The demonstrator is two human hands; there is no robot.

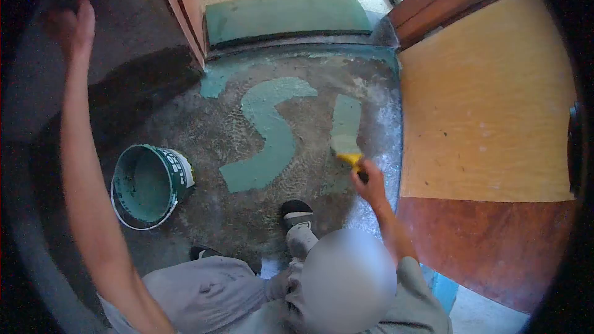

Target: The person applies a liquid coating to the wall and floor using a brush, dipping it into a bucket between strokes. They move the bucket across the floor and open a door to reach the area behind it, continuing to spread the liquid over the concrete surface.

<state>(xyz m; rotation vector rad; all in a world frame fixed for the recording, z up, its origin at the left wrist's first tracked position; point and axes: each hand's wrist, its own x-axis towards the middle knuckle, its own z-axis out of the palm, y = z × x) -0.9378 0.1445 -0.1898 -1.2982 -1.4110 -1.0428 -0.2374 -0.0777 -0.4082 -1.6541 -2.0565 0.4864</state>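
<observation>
My right hand (369, 182) grips a brush with a yellow handle (351, 159). The brush's pale head touches the lower end of a short green strip (346, 114) on the wet, dark floor (204, 117). To the left of that strip lies a wide, S-shaped band of green coating (269, 133). My left hand (74, 28) is raised at the far upper left, dim and blurred; its fingers are not clear. A bucket (143, 185) with green coating inside and a wire handle stands on the floor at the left.
A green-topped step or sill (288, 17) lies at the doorway, beside a wooden frame (181, 12). A yellow and red-brown wooden panel (482, 105) borders the right side. My shoe (297, 209) is on the floor below the S-shaped band. A round blur covers the bottom centre.
</observation>
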